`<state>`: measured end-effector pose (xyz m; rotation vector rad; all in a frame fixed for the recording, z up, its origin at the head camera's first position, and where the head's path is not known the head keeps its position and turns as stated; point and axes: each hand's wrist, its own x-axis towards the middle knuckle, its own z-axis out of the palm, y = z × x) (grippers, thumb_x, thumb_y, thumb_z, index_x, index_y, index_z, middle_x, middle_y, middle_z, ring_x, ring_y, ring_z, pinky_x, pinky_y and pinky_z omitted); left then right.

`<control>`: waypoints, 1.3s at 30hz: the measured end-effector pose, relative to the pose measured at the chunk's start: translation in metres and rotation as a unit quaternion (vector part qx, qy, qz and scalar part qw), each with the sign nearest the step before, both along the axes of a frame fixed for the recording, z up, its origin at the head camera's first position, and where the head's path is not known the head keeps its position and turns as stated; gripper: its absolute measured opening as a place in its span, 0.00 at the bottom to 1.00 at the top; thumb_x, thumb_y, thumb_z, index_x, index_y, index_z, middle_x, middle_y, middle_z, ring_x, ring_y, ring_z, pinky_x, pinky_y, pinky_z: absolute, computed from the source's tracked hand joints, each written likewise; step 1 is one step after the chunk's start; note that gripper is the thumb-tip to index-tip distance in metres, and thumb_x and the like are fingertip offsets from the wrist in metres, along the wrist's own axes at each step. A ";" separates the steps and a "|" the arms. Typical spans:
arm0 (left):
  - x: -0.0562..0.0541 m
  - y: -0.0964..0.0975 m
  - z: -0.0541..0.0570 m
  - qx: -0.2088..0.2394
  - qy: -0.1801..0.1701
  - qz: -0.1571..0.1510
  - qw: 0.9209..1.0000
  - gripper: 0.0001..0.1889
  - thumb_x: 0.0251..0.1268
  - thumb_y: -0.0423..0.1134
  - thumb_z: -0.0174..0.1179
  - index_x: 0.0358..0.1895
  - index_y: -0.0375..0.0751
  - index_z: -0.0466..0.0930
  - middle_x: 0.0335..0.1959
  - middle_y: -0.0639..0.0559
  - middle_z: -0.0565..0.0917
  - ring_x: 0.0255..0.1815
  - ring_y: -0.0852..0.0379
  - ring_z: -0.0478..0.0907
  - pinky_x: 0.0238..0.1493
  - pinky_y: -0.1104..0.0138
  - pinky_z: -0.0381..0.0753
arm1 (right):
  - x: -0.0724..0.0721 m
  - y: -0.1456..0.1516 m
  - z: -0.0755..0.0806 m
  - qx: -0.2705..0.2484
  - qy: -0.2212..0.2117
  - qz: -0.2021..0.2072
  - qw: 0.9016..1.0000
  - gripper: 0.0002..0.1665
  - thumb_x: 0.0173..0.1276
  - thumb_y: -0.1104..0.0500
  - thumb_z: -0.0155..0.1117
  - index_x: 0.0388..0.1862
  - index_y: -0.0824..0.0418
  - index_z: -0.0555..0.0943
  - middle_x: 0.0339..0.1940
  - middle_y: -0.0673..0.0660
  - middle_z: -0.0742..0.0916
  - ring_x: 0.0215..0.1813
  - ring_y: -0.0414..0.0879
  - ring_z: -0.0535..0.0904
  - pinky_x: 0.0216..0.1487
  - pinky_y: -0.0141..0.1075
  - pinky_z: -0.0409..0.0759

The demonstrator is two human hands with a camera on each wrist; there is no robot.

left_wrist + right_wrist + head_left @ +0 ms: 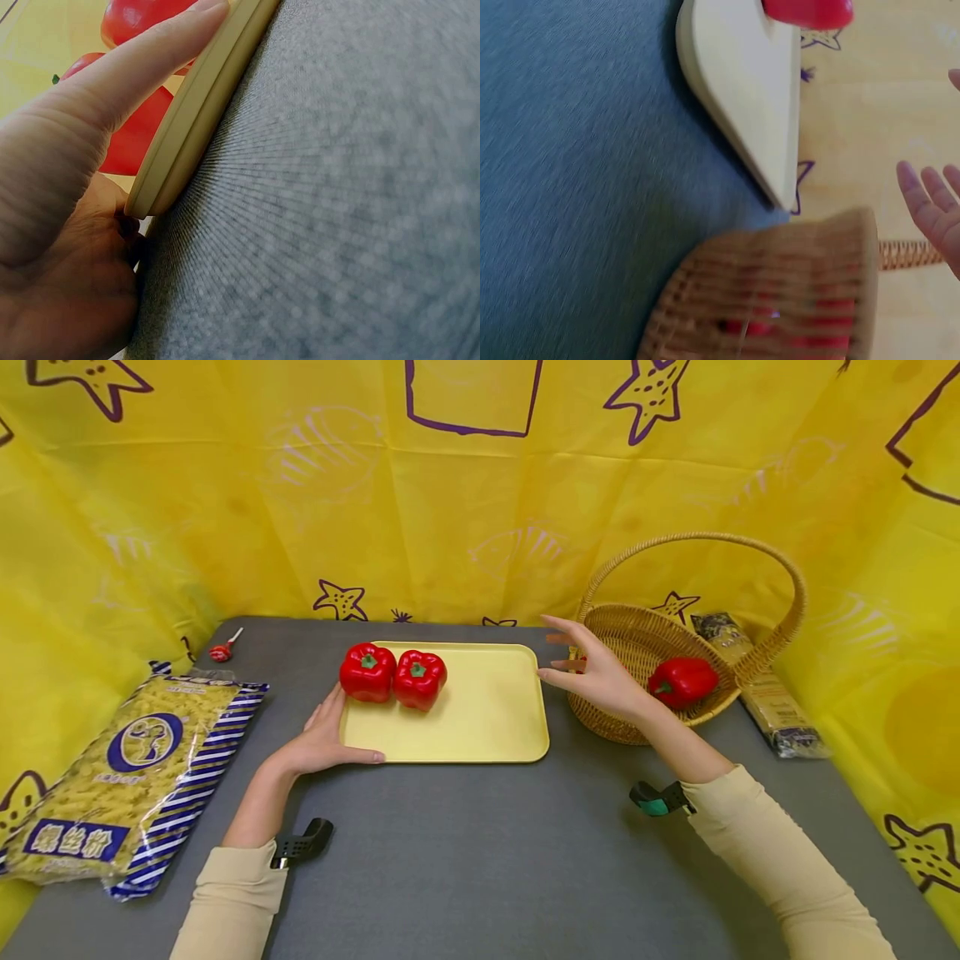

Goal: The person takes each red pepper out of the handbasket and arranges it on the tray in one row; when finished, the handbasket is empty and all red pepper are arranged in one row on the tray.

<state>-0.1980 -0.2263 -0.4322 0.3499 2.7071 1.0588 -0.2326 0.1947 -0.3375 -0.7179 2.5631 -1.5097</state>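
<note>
My left hand (321,742) lies against the front left corner of a pale yellow tray (487,710). Its straight thumb (142,64) rests along the front rim, with the other fingers along the left side. Two red bell peppers (367,672) (420,680) stand side by side at the tray's left end, green stems up. My right hand (600,675) is raised between the tray and a wicker basket (626,639), fingers spread, holding nothing. Another red bell pepper (684,682) lies on its side in the basket. Through the weave, the right wrist view shows red in the basket (705,289).
A large bag of pasta (135,768) lies at the left, with a red lollipop (223,648) behind it. Another packet (780,710) sits right of the basket, partly behind it. The basket's tall handle (697,537) arches upward. A yellow patterned cloth (450,527) hangs behind the grey table (465,860).
</note>
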 end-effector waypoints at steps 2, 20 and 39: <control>0.000 0.000 0.000 0.001 0.001 -0.001 1.000 0.70 0.45 0.58 0.75 0.78 0.39 0.26 0.78 0.37 0.32 0.77 0.38 0.31 0.70 0.39 0.32 | 0.002 0.008 -0.001 0.000 0.002 -0.005 1.000 0.42 0.66 0.58 0.69 0.75 0.47 0.62 0.72 0.53 0.66 0.68 0.54 0.68 0.61 0.51 0.74; 0.001 -0.001 0.007 0.004 -0.012 0.001 1.000 0.69 0.47 0.57 0.74 0.77 0.39 0.25 0.78 0.36 0.31 0.77 0.36 0.30 0.70 0.37 0.33 | 0.007 0.071 -0.006 0.087 0.050 -0.056 0.993 0.35 0.65 0.56 0.70 0.70 0.54 0.69 0.69 0.56 0.72 0.68 0.53 0.67 0.58 0.53 0.75; 0.001 -0.001 0.003 0.002 -0.010 -0.001 1.000 0.70 0.46 0.57 0.74 0.77 0.39 0.25 0.78 0.37 0.31 0.77 0.37 0.30 0.70 0.37 0.33 | -0.004 0.099 -0.018 0.241 0.098 0.033 0.965 0.38 0.59 0.62 0.73 0.68 0.62 0.71 0.71 0.69 0.66 0.69 0.65 0.60 0.59 0.62 0.66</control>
